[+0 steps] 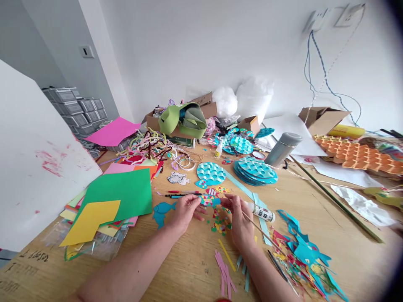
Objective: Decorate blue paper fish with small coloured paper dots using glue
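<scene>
Left hand (185, 208) and right hand (239, 222) each pinching an end of the paper fish (210, 201) between them, right also clamping a wooden stick (261, 230); judged risks: thin paper tearing under uneven pull, stick sweeping loose confetti (221, 225) beneath the hands.

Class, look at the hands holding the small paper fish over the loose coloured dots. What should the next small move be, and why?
Probably dip the wooden stick to the coloured dots and lift one onto the paper fish. The left hand pinches the fish, the right hand steadies its other end and grips the stick, and the dots lie just below.
</scene>
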Motion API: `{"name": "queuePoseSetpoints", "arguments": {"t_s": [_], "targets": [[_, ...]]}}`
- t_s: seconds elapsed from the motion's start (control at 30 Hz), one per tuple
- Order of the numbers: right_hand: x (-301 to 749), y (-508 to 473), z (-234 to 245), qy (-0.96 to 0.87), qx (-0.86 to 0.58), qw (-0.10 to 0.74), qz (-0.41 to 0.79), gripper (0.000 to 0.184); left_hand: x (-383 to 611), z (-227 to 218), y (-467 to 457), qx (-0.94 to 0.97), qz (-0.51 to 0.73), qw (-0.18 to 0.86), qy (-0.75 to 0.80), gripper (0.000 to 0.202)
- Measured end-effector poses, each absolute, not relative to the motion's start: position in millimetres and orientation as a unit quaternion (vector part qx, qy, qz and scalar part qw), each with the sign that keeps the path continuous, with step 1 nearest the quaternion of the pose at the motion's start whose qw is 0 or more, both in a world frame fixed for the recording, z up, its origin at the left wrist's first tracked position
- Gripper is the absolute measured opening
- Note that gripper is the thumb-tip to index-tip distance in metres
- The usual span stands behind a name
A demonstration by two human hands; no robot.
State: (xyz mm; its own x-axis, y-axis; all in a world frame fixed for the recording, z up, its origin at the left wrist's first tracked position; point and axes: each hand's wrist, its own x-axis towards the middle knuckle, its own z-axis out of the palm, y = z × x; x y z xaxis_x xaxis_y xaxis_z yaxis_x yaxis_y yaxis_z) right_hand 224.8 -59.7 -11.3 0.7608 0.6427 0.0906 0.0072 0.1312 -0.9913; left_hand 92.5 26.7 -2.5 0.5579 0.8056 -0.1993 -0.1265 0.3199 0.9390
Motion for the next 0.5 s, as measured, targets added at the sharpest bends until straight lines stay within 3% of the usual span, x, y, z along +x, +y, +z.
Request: {"name": "queuePoseSetpoints", "arguments": {"t_s": [0.17, 0.5], "targets": [[219.8, -57.9, -9.0, -0.302, -0.625, 0.669, 0.264, 0.037, 92.1, -1.7, 26.4, 0.499, 0.304, 0.737, 0.339, 0.031], [220.6, -59.7, -3.9, -0.277, -0.569, 0.707, 0.316, 0.032, 89.0, 0.3, 27.1, 0.484, 0.274, 0.776, 0.296, 0.031]]}}
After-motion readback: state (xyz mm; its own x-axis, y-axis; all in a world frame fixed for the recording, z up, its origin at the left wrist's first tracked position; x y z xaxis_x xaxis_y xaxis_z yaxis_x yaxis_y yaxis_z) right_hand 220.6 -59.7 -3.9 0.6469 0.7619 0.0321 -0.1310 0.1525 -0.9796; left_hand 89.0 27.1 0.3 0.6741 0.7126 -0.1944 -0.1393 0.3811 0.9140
